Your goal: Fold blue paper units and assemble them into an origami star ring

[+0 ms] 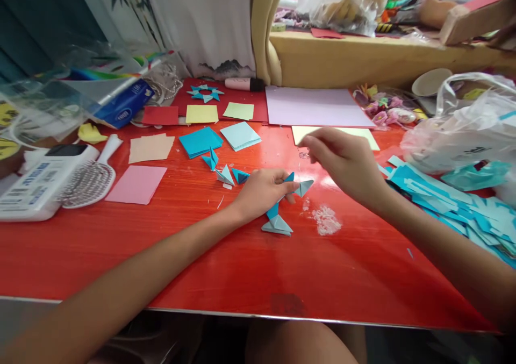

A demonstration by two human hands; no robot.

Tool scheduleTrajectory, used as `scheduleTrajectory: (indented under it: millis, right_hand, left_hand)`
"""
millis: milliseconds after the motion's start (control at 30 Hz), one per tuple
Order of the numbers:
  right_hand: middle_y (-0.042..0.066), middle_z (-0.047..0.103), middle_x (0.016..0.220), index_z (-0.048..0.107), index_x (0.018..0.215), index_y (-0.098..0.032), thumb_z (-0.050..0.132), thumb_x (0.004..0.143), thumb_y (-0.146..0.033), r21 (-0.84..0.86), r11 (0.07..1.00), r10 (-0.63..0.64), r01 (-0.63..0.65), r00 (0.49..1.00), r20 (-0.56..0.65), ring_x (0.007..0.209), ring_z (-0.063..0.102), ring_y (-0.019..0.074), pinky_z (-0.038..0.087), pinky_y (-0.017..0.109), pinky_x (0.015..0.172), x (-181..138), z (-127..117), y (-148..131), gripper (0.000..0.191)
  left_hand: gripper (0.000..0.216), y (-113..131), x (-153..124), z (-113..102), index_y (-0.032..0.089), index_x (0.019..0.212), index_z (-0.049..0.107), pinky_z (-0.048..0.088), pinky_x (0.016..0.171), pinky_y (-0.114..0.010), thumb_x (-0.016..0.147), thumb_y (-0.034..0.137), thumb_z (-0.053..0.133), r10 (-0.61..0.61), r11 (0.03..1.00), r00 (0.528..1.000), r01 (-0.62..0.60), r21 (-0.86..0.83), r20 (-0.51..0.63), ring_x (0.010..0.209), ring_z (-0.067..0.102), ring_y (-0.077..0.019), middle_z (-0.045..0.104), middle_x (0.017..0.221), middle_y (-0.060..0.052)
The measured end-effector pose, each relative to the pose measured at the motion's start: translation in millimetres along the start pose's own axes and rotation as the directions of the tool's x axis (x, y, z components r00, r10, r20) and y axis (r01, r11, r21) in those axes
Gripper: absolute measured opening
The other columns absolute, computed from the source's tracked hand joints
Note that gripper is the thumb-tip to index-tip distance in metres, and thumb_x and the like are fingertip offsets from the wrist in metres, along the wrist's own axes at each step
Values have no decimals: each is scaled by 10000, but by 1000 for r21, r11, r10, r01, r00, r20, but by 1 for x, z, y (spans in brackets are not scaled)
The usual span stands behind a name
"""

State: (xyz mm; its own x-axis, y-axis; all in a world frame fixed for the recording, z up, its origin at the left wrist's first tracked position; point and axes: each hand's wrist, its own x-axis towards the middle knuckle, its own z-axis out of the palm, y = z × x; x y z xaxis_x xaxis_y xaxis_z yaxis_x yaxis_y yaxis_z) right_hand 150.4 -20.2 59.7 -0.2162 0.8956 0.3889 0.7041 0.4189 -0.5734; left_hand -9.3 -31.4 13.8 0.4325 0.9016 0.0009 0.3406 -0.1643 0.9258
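Note:
My left hand (262, 193) is closed on a joined blue and pale-blue origami piece (278, 224), low over the table. Pointed folded ends stick out at its right and below it; the rest is hidden by the fingers. My right hand (342, 151) is raised up and to the right of it, with fingers loosely bent and slightly apart and nothing visible between them. Left of my left hand lie loose folded units: a blue one (210, 159), a pale one (225, 176) and a darker blue one (241, 176).
Behind are blue paper squares (200, 141), pale-blue squares (241, 136) and a finished star ring (205, 93) on red paper. A hairbrush (91, 184) and pink paper (137, 184) lie left. Blue paper scraps (455, 208) and a plastic bag (463, 133) fill the right side.

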Motion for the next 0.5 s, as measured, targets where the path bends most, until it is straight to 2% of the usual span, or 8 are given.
scheduleTrajectory:
  millis: [67,133,167,267,333,433,500]
  right_hand:
    - [30,621,758,653,879,-181,475,855,-257,-48,991,-110,123,972,207,672,539,128,381,275,624,25,9,-18,195]
    - [41,639,841,662,949,-180,502,835,-239,-75,967,-187,245,876,444,733,552,142,379,280,650,51,28,-36,205]
    - [54,641,874,660,979,-173,521,824,-246,-94,952,-206,292,836,508,755,553,151,375,280,650,63,41,-43,220]
    - [87,637,960,635,1062,-155,595,784,-335,-74,926,-248,370,745,619,798,550,172,362,272,628,92,81,-57,334]
    - [82,648,921,644,1048,-147,638,751,-336,-61,923,-242,381,695,677,781,548,167,356,265,627,102,103,-61,352]
    - [74,652,853,664,933,-125,633,749,-274,-29,928,-251,371,683,686,720,540,143,348,249,596,105,123,-61,239]
    - [62,644,782,654,834,-120,604,756,-222,-6,935,-259,355,694,672,680,530,129,346,242,579,102,127,-60,138]
  left_hand:
    - [227,-3,1,0,144,661,591,329,510,-213,814,292,513,24,999,1000,-24,-23,2,529,487,-79,662,649,-14]
    - [205,-6,3,0,146,680,592,354,538,-223,809,283,511,33,999,999,-33,-13,3,556,519,-92,671,663,-20]
    - [201,-7,4,0,148,691,597,366,552,-229,808,287,511,31,1000,1000,-31,-4,0,565,532,-98,675,668,-21]
    - [211,-9,7,1,155,710,611,389,575,-244,805,318,517,27,1000,1000,-26,4,-8,585,563,-114,678,676,-20]
    - [208,-10,9,1,156,687,610,396,582,-248,801,303,517,38,999,999,-38,0,-11,591,569,-118,673,669,-19]
    - [189,-11,11,1,158,634,588,395,580,-251,783,238,505,31,999,998,-31,10,-47,612,571,-127,656,666,-23]
    - [172,-12,13,2,161,619,556,373,537,-255,768,236,513,-9,999,994,13,38,-108,600,558,-138,626,642,-23]
